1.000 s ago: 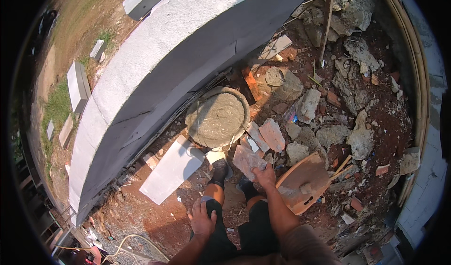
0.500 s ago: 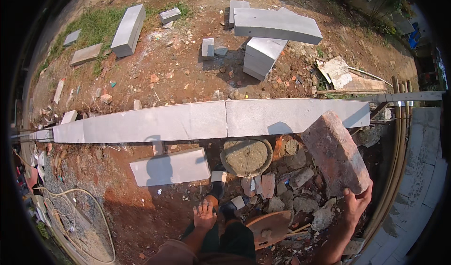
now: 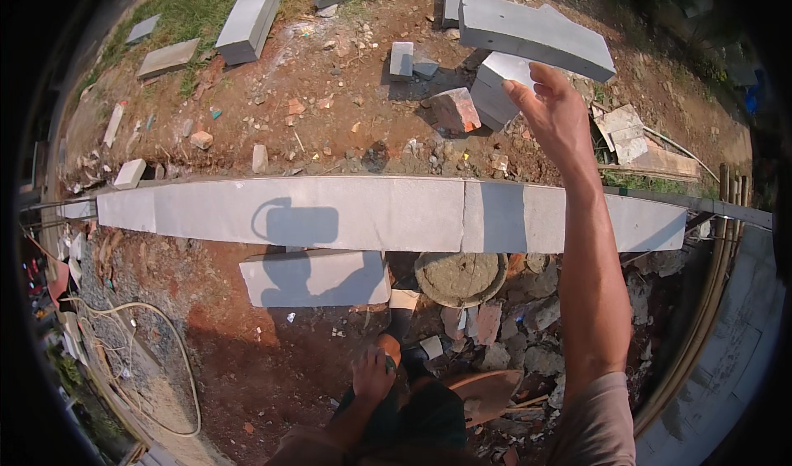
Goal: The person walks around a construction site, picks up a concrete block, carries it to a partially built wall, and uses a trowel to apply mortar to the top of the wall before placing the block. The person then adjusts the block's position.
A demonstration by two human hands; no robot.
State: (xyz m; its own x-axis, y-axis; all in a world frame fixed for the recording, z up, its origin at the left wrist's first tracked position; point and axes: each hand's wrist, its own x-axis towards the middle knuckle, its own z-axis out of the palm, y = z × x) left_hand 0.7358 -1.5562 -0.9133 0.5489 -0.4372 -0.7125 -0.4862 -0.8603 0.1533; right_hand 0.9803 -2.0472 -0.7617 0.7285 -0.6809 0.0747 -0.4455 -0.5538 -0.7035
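I'm reaching my right hand over the long, pale-grey block wall, fingers spread, empty | rough reddish brick chunk: showing beyond wall's far edge, likely airborne, apparent shadow lying apart | left hand: probably bracing on knee; finger state I'm not making out

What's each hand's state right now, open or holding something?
Left hand: resting at the knee; can't tell if its grip is open.
Right hand: open, holding nothing.

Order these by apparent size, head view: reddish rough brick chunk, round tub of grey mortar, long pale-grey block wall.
1. Long pale-grey block wall
2. Round tub of grey mortar
3. Reddish rough brick chunk
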